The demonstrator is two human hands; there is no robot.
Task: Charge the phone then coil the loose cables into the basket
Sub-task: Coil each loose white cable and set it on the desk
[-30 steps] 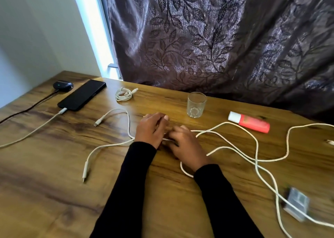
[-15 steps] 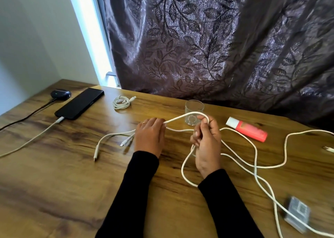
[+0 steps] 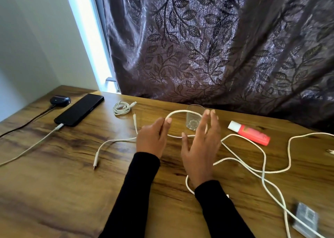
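Step in hand, as I judge it: coiling. The phone (image 3: 79,110) lies at the far left of the counter (image 3: 54,192) with a white lead plugged into its near end, so charging looks done. One small coil (image 3: 122,108) already sits finished, just beyond the phone, on the counter and not in any basket.

My left hand (image 3: 151,138) pinches the loose white cable (image 3: 240,163) between thumb and fingers, with a loop arching up and across toward the right. My right hand (image 3: 200,147) is spread wide, fingers straight; the loop passes at its fingers, but it grips nothing that I can see. The rest of the cable sprawls in long crossing curves to the right, past a red tube (image 3: 250,133).

Next move, in my view: the right hand must take up the trailing length and lay another turn into the left.

Containers: a clear drinking glass (image 3: 194,119) stands behind the loop, apparently empty. No basket is in view.
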